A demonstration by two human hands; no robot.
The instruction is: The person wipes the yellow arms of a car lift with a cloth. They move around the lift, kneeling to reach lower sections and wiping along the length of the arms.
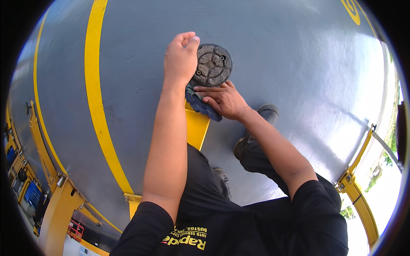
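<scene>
A round black rubber lift pad (pixel 215 64) with grooves and two bolt heads faces up at the end of a yellow lift arm (pixel 197 128). Close against the pad's left rim is my left hand (pixel 181 57), fingers curled in and thumb along them; whatever they may hold is hidden. Just below the pad, my right hand (pixel 227 101) presses a dark blue and green rag (pixel 200 106) against the top of the arm. Its fingers lie over the cloth, with the thumb bent beside them.
Yellow lines (pixel 95 72) cross the grey floor (pixel 141 64) at the left. Other yellow lift arms stand at the lower left (pixel 60 213) and the right (pixel 358 200). My shoe (pixel 267 114) rests just right of the rag, and my legs straddle the near arm.
</scene>
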